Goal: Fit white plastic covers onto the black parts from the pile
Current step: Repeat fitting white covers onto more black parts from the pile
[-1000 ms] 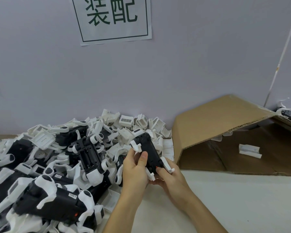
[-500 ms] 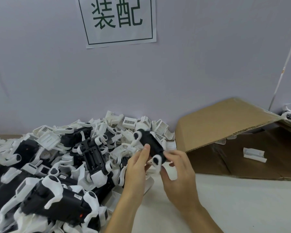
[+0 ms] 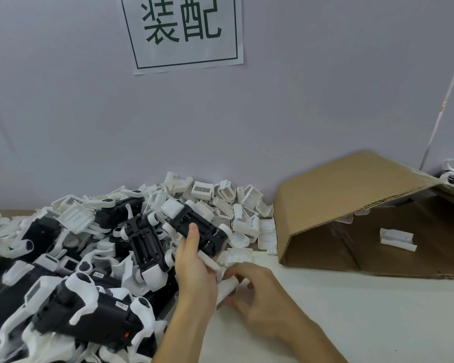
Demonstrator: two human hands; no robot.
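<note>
My left hand grips a black part with white ends, held above the right edge of the pile. The thumb lies across its top face. Below and to the right, my right hand pinches a white plastic cover lying on the table beside the left wrist. A large pile of black parts and white covers fills the left side of the table. Loose white covers heap against the wall behind the held part.
An open cardboard box lies on its side at the right, with one white cover inside. A paper sign hangs on the grey wall. The white table top stretches to the right of my hands.
My right hand left the black part and dropped to the table, where it now pinches a white cover. My left hand keeps the black part, turned flatter.
</note>
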